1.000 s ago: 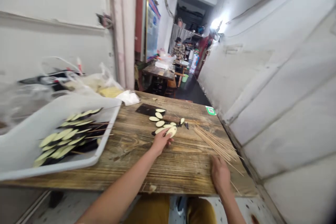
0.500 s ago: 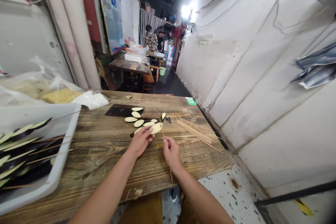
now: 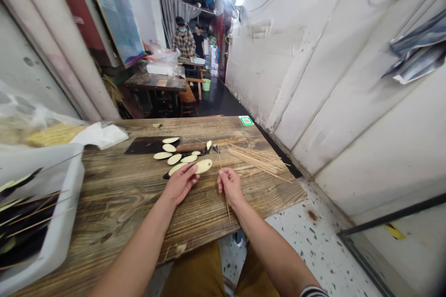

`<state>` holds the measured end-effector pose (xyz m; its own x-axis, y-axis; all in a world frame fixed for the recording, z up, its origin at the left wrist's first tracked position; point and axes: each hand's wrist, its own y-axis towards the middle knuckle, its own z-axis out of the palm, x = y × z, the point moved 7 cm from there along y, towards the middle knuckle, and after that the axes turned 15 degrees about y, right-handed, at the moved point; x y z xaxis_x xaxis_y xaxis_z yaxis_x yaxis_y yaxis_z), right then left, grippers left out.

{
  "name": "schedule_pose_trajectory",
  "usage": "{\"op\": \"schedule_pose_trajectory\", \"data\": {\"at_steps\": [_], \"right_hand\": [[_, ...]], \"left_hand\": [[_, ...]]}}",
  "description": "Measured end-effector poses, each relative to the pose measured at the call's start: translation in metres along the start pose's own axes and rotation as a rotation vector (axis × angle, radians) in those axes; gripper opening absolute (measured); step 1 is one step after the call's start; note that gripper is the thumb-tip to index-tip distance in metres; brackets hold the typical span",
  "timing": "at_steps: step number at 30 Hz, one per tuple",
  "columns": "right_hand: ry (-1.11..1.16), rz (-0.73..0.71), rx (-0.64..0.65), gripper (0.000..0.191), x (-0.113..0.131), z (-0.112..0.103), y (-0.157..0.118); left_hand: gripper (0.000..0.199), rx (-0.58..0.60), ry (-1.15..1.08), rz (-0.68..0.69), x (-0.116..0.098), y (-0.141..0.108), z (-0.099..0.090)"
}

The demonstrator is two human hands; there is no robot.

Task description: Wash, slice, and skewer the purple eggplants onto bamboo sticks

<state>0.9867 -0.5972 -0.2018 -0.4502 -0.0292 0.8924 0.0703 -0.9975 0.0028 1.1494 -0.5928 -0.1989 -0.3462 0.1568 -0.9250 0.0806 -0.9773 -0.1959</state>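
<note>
Between the thumb and fingers of my left hand (image 3: pixel 181 184) is a pale oval eggplant slice (image 3: pixel 203 166), with a small dark mark near its far right end. My right hand (image 3: pixel 230 184) pinches a thin wooden skewer (image 3: pixel 227 205), which runs out above and below the fingers. The skewer stands apart from the slice, to its right. Just beyond my left hand, several more eggplant slices (image 3: pixel 174 159) lie on the wooden table (image 3: pixel 132 204), close to a wide dark-bladed knife (image 3: pixel 144 145) with a brown handle (image 3: pixel 191 147).
A loose bundle of skewers (image 3: pixel 256 158) lies to the right. At the left, a white bin (image 3: pixel 66 227) holds skewered eggplant, with plastic bags (image 3: pixel 52 132) behind it. A person in a checked shirt (image 3: pixel 184 42) stands at a far table (image 3: pixel 153 82). A white wall (image 3: pixel 313 79) runs along the right.
My right hand has drawn the skewer away from the eggplant slice, opening a gap between them. The camera view has turned to the right, so the bin shows less.
</note>
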Motion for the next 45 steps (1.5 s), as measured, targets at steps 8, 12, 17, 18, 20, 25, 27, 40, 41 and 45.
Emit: {"op": "schedule_pose_trajectory", "data": {"at_steps": [8,12,17,18,20,25,27,40,41,45], "right_hand": [[0.271,0.179,0.067,0.035,-0.003,0.008,-0.002],[0.320,0.186,0.082,0.033,-0.002,0.010,-0.003],[0.343,0.182,0.075,0.031,-0.001,0.010,-0.004],[0.346,0.182,0.074,0.031,0.000,0.010,-0.004],[0.350,0.187,0.076,0.031,0.000,0.011,-0.004],[0.355,0.205,0.077,0.029,0.000,0.012,-0.006],[0.357,0.217,0.078,0.029,-0.001,0.012,-0.006],[0.422,0.247,0.041,0.025,-0.004,0.008,-0.003],[0.434,0.251,0.047,0.024,-0.004,0.008,-0.003],[0.475,0.257,0.066,0.020,-0.004,0.007,-0.003]], "left_hand": [[0.038,0.134,0.123,-0.036,0.003,-0.007,0.013],[0.037,0.138,0.110,-0.037,0.001,-0.009,0.013],[0.036,0.147,0.108,-0.044,0.000,-0.010,0.014],[0.036,0.151,0.107,-0.044,0.000,-0.010,0.014],[0.037,0.154,0.108,-0.044,0.000,-0.010,0.014],[0.036,0.142,0.137,-0.053,0.001,-0.009,0.012],[0.036,0.139,0.154,-0.057,0.001,-0.009,0.012],[0.005,0.121,0.629,0.489,-0.018,-0.014,0.022],[0.005,0.109,0.682,0.548,-0.019,-0.016,0.023],[0.011,0.058,0.830,0.680,-0.023,-0.021,0.025]]}}
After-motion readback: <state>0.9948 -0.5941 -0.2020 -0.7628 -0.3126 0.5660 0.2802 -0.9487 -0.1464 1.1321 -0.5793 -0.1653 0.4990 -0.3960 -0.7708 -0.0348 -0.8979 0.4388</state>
